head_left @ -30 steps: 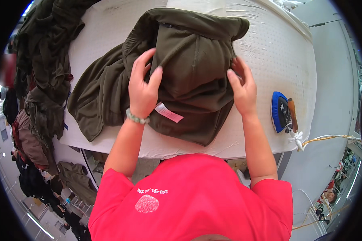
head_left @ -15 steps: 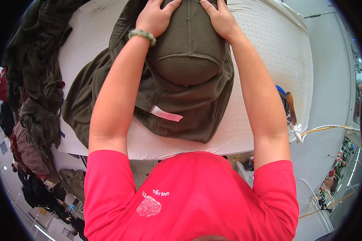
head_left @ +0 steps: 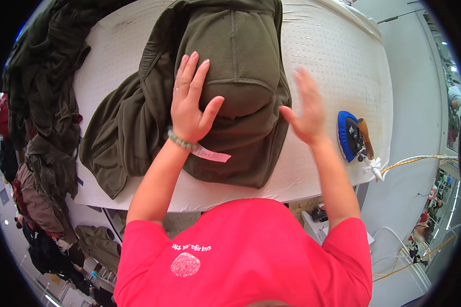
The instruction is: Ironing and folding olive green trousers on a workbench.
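An olive-green fleece garment (head_left: 228, 133) lies spread on the white padded ironing table (head_left: 338, 56), its seamed, rounded hood-like part toward the far side. My left hand (head_left: 192, 105) rests flat on the left side of that part, fingers spread. Beside the left wrist a white-pink label (head_left: 212, 155) sticks out from the fabric. My right hand (head_left: 307, 107) is off the garment, a little right of its edge, slightly blurred, with thumb and fingers apart. It holds nothing.
An iron (head_left: 351, 135) with a blue cover and wooden handle sits at the table's right edge, a cord (head_left: 415, 159) trailing right. Dark green garments (head_left: 46, 77) are heaped along the left side. A mauve garment (head_left: 38, 189) hangs below them.
Both hands have come back toward me from the far part of the garment. The right hand has lifted off it to the right, leaving the iron in full view.
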Action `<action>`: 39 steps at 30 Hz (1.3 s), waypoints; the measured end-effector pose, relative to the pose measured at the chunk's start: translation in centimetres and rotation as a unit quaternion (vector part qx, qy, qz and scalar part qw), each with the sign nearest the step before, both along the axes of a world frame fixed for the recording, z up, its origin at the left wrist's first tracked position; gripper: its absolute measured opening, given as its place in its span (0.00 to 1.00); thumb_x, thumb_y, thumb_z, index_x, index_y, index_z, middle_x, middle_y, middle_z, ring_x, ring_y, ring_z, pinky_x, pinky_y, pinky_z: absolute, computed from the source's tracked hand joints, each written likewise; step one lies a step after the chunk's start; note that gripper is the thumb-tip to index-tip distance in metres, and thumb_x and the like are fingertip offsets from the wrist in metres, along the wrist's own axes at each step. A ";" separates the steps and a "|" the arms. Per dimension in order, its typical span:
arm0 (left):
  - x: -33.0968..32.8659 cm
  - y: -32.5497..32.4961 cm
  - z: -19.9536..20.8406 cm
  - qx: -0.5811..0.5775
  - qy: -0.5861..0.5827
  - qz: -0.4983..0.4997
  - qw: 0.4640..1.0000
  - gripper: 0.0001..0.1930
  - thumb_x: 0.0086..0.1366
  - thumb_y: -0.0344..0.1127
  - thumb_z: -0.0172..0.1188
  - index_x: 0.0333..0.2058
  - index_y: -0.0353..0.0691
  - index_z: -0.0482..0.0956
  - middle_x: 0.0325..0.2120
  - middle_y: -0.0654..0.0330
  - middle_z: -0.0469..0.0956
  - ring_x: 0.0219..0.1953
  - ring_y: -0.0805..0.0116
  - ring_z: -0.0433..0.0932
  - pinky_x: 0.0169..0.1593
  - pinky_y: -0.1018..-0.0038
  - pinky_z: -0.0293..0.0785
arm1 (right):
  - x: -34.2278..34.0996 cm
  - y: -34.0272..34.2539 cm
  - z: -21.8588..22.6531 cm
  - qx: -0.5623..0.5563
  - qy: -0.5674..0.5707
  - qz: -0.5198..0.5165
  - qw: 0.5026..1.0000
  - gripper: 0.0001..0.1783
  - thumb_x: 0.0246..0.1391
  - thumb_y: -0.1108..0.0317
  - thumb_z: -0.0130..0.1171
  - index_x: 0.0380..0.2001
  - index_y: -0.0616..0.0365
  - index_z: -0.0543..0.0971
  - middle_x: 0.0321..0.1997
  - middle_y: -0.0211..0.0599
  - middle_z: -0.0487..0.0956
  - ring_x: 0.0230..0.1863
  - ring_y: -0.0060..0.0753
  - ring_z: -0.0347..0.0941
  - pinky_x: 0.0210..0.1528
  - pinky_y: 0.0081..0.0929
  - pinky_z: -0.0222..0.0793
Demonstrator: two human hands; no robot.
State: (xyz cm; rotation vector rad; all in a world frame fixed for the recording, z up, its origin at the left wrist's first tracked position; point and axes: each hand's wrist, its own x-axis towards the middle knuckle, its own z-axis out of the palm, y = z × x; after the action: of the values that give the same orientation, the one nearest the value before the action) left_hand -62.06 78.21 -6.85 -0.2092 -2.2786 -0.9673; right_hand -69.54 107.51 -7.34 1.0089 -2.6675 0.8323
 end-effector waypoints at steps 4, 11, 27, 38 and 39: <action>0.8 1.7 3.6 -0.133 -0.021 0.036 0.990 0.31 0.68 0.50 0.59 0.63 0.35 0.72 0.68 0.47 0.65 0.71 0.47 0.61 0.72 0.52 0.53 | 0.9 16.3 -1.6 0.219 0.060 -0.275 0.934 0.44 0.57 0.56 0.67 0.70 0.64 0.61 0.72 0.54 0.63 0.73 0.57 0.58 0.73 0.47 0.54; -2.2 8.0 3.8 -0.444 -0.083 -0.145 0.880 0.29 0.62 0.46 0.63 0.57 0.35 0.76 0.61 0.52 0.74 0.67 0.52 0.67 0.72 0.52 0.55 | 6.8 19.9 0.0 0.319 -0.045 -0.334 0.886 0.39 0.54 0.54 0.70 0.66 0.57 0.68 0.63 0.54 0.73 0.61 0.59 0.71 0.59 0.48 0.69; 9.4 -3.1 -1.7 0.391 -0.047 0.129 0.910 0.18 0.78 0.33 0.44 0.59 0.30 0.73 0.59 0.55 0.74 0.63 0.65 0.70 0.68 0.68 0.62 | 2.4 -1.2 12.8 -0.054 -0.372 -0.213 0.902 0.16 0.61 0.63 0.65 0.46 0.64 0.82 0.20 0.27 0.74 0.21 0.23 0.73 0.24 0.24 0.68; 15.3 -4.0 0.1 0.390 -0.075 0.135 0.908 0.15 0.76 0.28 0.47 0.55 0.29 0.74 0.58 0.51 0.74 0.62 0.63 0.72 0.68 0.68 0.62 | 1.2 -20.0 20.3 0.422 -0.089 0.116 0.895 0.12 0.50 0.67 0.63 0.37 0.61 0.83 0.30 0.53 0.83 0.34 0.55 0.82 0.37 0.41 0.78; 15.8 -4.0 0.0 0.391 -0.073 0.139 0.907 0.15 0.76 0.28 0.47 0.55 0.29 0.74 0.58 0.51 0.74 0.62 0.63 0.72 0.68 0.68 0.62 | 0.6 -18.4 20.0 0.396 -0.099 0.040 0.912 0.13 0.51 0.65 0.64 0.38 0.62 0.83 0.29 0.52 0.83 0.33 0.53 0.82 0.36 0.40 0.78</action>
State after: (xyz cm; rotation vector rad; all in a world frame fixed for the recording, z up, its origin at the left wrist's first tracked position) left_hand -46.22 74.21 -6.86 0.5325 -1.7894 -1.6739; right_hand -68.93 89.10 12.68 1.2273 -3.2228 -0.2195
